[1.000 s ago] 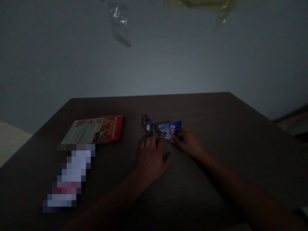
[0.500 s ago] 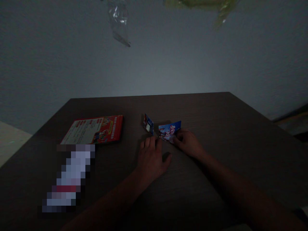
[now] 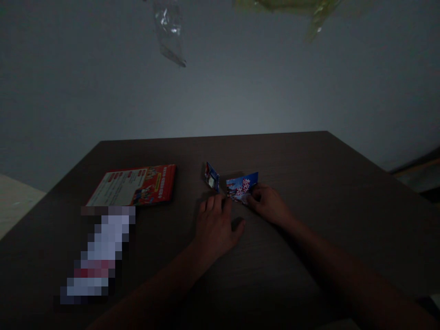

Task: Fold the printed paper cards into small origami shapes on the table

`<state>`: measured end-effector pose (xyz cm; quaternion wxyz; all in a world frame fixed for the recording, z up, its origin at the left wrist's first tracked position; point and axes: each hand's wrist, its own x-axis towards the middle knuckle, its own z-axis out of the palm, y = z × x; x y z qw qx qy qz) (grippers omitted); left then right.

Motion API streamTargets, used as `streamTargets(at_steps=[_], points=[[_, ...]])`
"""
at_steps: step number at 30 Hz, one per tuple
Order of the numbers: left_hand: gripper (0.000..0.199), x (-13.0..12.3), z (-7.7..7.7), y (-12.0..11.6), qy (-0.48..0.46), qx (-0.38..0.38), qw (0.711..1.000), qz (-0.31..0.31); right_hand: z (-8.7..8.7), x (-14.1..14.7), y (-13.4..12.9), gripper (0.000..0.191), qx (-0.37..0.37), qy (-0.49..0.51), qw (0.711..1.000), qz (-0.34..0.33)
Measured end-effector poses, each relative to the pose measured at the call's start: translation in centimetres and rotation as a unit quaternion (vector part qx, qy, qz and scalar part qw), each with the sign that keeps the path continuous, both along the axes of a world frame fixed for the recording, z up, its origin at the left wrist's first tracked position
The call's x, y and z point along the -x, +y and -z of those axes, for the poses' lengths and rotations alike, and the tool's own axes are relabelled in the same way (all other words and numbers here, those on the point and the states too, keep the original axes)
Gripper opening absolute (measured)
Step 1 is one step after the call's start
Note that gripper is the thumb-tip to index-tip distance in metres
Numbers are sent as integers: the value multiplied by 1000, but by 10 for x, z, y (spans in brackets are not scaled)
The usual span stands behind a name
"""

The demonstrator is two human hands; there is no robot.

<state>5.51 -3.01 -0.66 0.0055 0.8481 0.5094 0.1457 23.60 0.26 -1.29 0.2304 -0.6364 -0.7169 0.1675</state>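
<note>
Near the middle of the table, a blue printed card with white and pink lettering stands tilted up. My right hand pinches its lower right corner between thumb and fingers. To the left, a smaller blue folded card stands on edge, leaning. My left hand lies palm down just in front of both cards, thumb stretched out to the right and fingers slightly bent. Its fingertips are close to the lower edge of the smaller card; whether they touch it I cannot tell.
A red printed box or booklet lies at the left of the dark wooden table. In front of it is a pixelated pale object. A clear plastic bag and yellowish plastic hang on the wall behind.
</note>
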Motion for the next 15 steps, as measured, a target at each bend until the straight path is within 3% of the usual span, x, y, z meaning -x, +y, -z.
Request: streamTargets(at_steps=[15], points=[[51,1,0,2,8,8,1000,7,0,0,0,27,7,-8,1000,1]])
